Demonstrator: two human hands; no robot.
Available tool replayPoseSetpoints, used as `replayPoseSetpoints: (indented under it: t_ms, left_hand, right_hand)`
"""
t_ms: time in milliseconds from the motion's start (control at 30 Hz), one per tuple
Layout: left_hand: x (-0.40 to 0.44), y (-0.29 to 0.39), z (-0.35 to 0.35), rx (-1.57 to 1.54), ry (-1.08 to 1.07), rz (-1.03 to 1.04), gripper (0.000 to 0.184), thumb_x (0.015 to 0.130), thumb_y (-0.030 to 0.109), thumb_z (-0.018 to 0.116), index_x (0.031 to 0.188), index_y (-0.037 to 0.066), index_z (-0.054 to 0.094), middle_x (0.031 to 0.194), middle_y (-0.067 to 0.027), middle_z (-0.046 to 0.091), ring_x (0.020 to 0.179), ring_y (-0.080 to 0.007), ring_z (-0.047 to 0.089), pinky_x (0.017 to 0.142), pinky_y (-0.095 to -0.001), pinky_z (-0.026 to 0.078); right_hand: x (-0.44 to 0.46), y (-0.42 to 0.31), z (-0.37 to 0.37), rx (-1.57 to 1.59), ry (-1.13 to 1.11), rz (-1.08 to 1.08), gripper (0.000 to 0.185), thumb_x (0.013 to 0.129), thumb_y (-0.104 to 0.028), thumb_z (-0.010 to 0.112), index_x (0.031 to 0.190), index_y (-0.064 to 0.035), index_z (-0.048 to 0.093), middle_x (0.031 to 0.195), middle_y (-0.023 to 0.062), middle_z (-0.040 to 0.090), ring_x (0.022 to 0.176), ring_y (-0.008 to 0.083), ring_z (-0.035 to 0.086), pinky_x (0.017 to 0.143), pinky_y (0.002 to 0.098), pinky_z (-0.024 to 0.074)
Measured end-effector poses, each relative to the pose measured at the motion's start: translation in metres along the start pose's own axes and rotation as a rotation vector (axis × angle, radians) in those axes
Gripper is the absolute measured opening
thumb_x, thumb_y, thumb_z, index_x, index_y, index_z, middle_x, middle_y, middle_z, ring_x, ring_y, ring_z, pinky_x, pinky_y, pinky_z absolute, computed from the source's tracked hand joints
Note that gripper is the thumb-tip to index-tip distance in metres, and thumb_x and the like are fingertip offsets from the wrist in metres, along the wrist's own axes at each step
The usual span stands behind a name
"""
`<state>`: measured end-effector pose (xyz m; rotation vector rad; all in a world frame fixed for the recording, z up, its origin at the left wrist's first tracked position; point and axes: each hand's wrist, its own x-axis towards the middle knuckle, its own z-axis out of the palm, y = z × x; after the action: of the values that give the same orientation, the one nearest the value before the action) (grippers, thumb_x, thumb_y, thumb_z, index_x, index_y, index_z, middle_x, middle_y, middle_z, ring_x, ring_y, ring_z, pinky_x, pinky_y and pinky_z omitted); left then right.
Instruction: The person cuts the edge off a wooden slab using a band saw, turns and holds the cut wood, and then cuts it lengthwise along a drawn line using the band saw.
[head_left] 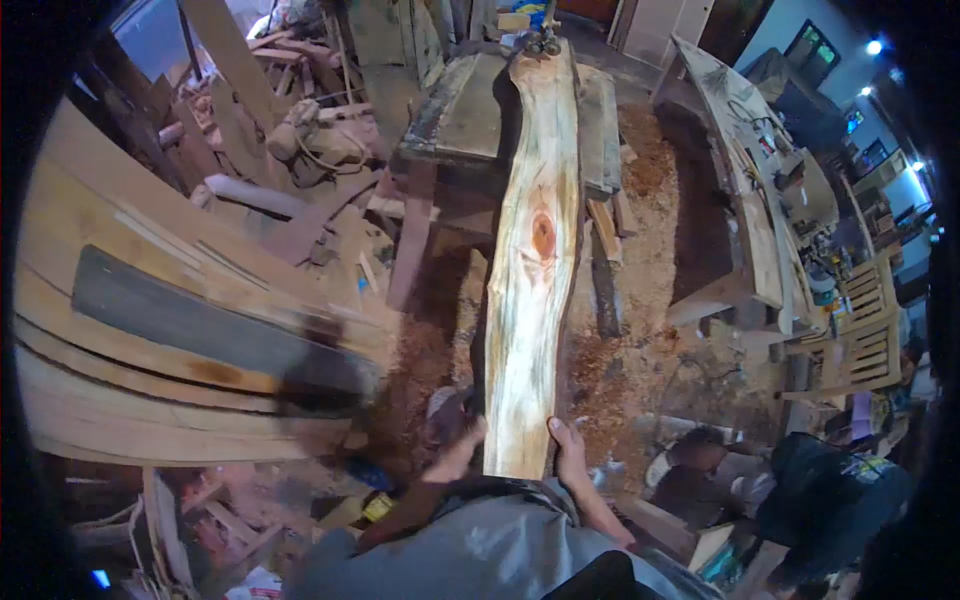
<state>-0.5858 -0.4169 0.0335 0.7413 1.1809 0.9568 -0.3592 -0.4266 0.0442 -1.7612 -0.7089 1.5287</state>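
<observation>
Largest first: the floor [650, 180], w/ sawdust and wood scraps on it. On the L side, stacked boards [150, 225], w/ one dark board [190, 310] on top. On the R side, a long workbench [755, 225] carries wood pcs. and small items. Ahead, a table [460, 110] supports the far part of the plank [530, 300]. The plank runs from there to the person's waist, w/ wavy edges; its near part has no visible support except the hands. Lower R, another person [825, 500] in a dark shirt is bent low, apart from the plank.

The left hand [458, 450] and right hand [570, 450] hold opposite edges near the near end, thumbs up at the edges; the other fingers are mostly hidden, so I cannot tell exactly how they curl underneath. Smallest: a reddish knot [543, 236] approx. mid-length.

Risks, in my judgement: if one hand slips, the near end may drop or twist, b/c the edges are uneven. Loose scraps on the floor could cause a stumble. A wide swing to the R might prob. hit the other person.

Writing: the shirt has a pale print, too blurred to read. No brand or label is legible.
</observation>
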Motion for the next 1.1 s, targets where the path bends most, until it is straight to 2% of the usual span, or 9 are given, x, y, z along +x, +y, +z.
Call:
replayPoseSetpoints:
  t_ms: [133, 167, 333, 400, 467, 567, 667, 767, 1100]
  left_hand:
    - [-0.016, 0.019, 0.004, 0.4, 0.113, -0.194, 0.113, 0.085, 0.057, 0.076, 0.16, -0.002, 0.015, 0.147, -0.0173, 0.053, 0.135, -0.0306, 0.05, 0.112, -0.0411, 0.038]
    - [-0.017, 0.042, 0.016, 0.261, 0.109, -0.229, 0.117, 0.083, 0.055, 0.079, 0.16, -0.004, 0.013, 0.146, -0.0182, 0.052, 0.134, -0.0303, 0.05, 0.113, -0.0405, 0.038]
    - [-0.013, 0.08, 0.038, -0.274, 0.129, -0.301, 0.106, 0.086, 0.039, 0.081, 0.157, -0.006, 0.018, 0.143, -0.0203, 0.053, 0.131, -0.0261, 0.051, 0.111, -0.0376, 0.039]
    - [-0.006, 0.05, 0.027, -0.141, 0.159, -0.302, 0.094, 0.088, 0.032, 0.079, 0.155, -0.004, 0.024, 0.142, -0.017, 0.054, 0.13, -0.0243, 0.051, 0.111, -0.0369, 0.04]
    - [0.006, 0.074, 0.026, -0.002, 0.094, -0.261, 0.086, 0.09, 0.027, 0.078, 0.153, -0.003, 0.027, 0.14, -0.0146, 0.055, 0.129, -0.023, 0.051, 0.11, -0.0369, 0.04]
    - [0.011, 0.085, 0.029, 0.015, 0.01, -0.239, 0.08, 0.091, 0.023, 0.076, 0.152, -0.001, 0.03, 0.139, -0.013, 0.055, 0.127, -0.0229, 0.052, 0.11, -0.0376, 0.04]
    - [0.013, 0.062, 0.026, -0.181, 0.098, -0.391, 0.081, 0.085, 0.025, 0.076, 0.154, 0.006, 0.038, 0.146, -0.0138, 0.051, 0.135, -0.0293, 0.047, 0.112, -0.0406, 0.036]
    - [0.024, 0.086, 0.025, -0.036, -0.006, -0.197, 0.076, 0.09, 0.022, 0.076, 0.149, 0.001, 0.034, 0.136, -0.0119, 0.056, 0.124, -0.0232, 0.052, 0.107, -0.0386, 0.042]
    - [0.02, 0.057, 0.025, -0.066, 0.047, -0.248, 0.084, 0.085, 0.023, 0.079, 0.151, 0.001, 0.031, 0.136, -0.0111, 0.055, 0.124, -0.022, 0.052, 0.105, -0.0388, 0.043]
  right_hand:
    - [-0.006, -0.008, 0.004, 0.01, 0.031, 0.006, 0.074, 0.089, -0.049, 0.068, 0.132, 0.0102, 0.056, 0.12, 0.0208, 0.067, 0.107, 0.0279, 0.062, 0.098, 0.0377, 0.0463]
    - [-0.004, -0.011, 0.005, -0.016, 0.035, 0.002, 0.073, 0.089, -0.048, 0.068, 0.132, 0.0098, 0.056, 0.12, 0.0205, 0.067, 0.107, 0.028, 0.062, 0.098, 0.0376, 0.0465]
    - [0.002, 0.005, 0.002, 0.136, 0.007, 0.053, 0.068, 0.091, -0.042, 0.069, 0.135, 0.0071, 0.055, 0.123, 0.0188, 0.066, 0.111, 0.0277, 0.062, 0.1, 0.0375, 0.0455]
    - [0.005, -0.001, 0.003, 0.169, -0.027, 0.077, 0.066, 0.091, -0.04, 0.069, 0.136, 0.0062, 0.055, 0.123, 0.018, 0.066, 0.113, 0.0275, 0.061, 0.102, 0.0378, 0.0449]
    - [-0.001, -0.021, 0.008, 0.192, -0.005, 0.049, 0.062, 0.092, -0.034, 0.069, 0.139, 0.0048, 0.053, 0.126, 0.0171, 0.065, 0.117, 0.027, 0.06, 0.104, 0.0386, 0.044]
    - [-0.007, -0.046, 0.01, 0.085, -0.018, 0.078, 0.062, 0.093, -0.03, 0.069, 0.142, 0.0036, 0.05, 0.129, 0.0167, 0.063, 0.118, 0.0273, 0.059, 0.105, 0.0395, 0.0433]
    - [0.004, -0.017, 0.001, 0.075, -0.035, 0.125, 0.063, 0.092, -0.027, 0.07, 0.144, 0.003, 0.048, 0.132, 0.0166, 0.062, 0.119, 0.0278, 0.058, 0.106, 0.0399, 0.0429]
    - [0.003, -0.023, 0.006, 0.116, 0.003, 0.122, 0.063, 0.092, -0.027, 0.07, 0.143, 0.0025, 0.049, 0.13, 0.0165, 0.063, 0.119, 0.0277, 0.059, 0.105, 0.0399, 0.0432]
    - [0.004, -0.027, 0.002, 0.054, 0.001, 0.18, 0.069, 0.088, -0.031, 0.072, 0.144, 0.0025, 0.048, 0.128, 0.0169, 0.064, 0.117, 0.0279, 0.059, 0.104, 0.0407, 0.0426]
